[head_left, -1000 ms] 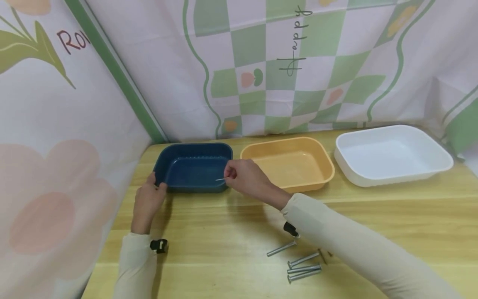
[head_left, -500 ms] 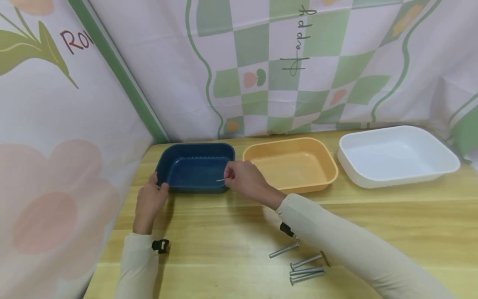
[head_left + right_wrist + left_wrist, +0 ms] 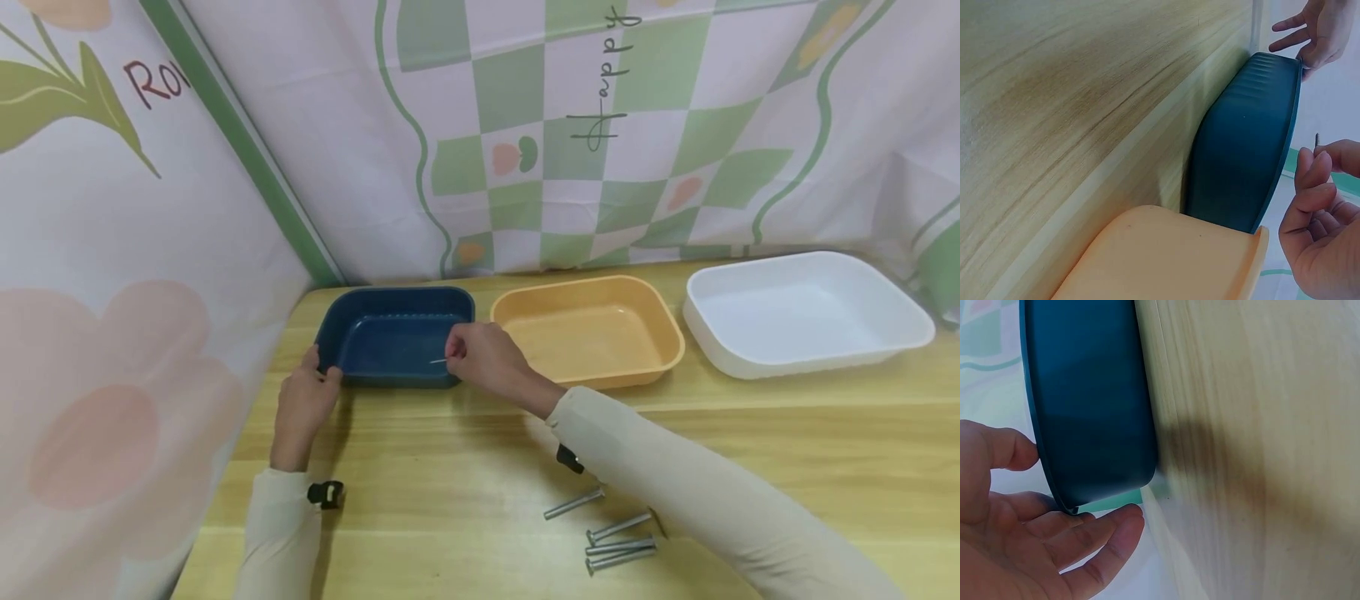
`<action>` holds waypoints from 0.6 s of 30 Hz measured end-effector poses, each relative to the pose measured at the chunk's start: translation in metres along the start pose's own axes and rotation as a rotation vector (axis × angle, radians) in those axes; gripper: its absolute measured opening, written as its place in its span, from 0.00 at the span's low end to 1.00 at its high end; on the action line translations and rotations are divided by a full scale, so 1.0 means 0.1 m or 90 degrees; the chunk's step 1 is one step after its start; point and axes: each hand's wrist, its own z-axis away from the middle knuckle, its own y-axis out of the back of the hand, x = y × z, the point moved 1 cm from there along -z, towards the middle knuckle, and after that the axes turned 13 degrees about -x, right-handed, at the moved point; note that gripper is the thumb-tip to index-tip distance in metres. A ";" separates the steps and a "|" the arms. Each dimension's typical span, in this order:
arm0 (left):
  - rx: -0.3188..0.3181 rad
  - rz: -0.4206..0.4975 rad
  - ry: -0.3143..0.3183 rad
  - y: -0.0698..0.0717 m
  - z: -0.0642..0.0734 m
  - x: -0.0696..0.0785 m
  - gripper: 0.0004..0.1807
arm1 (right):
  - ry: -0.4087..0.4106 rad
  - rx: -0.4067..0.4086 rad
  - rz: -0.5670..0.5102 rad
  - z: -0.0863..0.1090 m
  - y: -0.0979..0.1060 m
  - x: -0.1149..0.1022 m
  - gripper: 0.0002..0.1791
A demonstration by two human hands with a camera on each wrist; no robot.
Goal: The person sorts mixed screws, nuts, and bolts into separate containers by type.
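Note:
In the head view, my left hand (image 3: 303, 408) holds the near left corner of a dark blue tray (image 3: 390, 382). The left wrist view shows the thumb at the rim of the tray (image 3: 1085, 406) and the fingers around its outer corner. My right hand (image 3: 491, 358) is over the tray's right side, pinching a thin screw (image 3: 438, 361) between thumb and forefinger. Its threaded end points up from the fingertips in the right wrist view, where the screw (image 3: 1317, 139) is beside the tray's open side. Inside, the tray's visible floor is bare.
A yellow tray (image 3: 588, 382) stands right of the blue one, partly behind my right hand. Farther right is a white tray (image 3: 810, 362). Several silver bolts (image 3: 618, 547) lie on the wooden table (image 3: 420, 492) near my right sleeve, with a thin brown screw (image 3: 658, 523) beside them.
The head view has shifted slightly, so the trays and bolts appear a little farther right. My right hand has moved slightly left over the blue tray, still pinching the screw. My left hand keeps its hold.

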 end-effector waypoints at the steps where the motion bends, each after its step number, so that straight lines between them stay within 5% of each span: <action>1: 0.001 0.002 0.000 0.00 0.00 0.00 0.32 | -0.002 0.000 0.001 -0.01 0.00 0.00 0.05; 18: -0.001 0.007 0.004 0.00 0.00 0.00 0.32 | -0.006 0.016 -0.014 -0.11 -0.09 0.01 0.04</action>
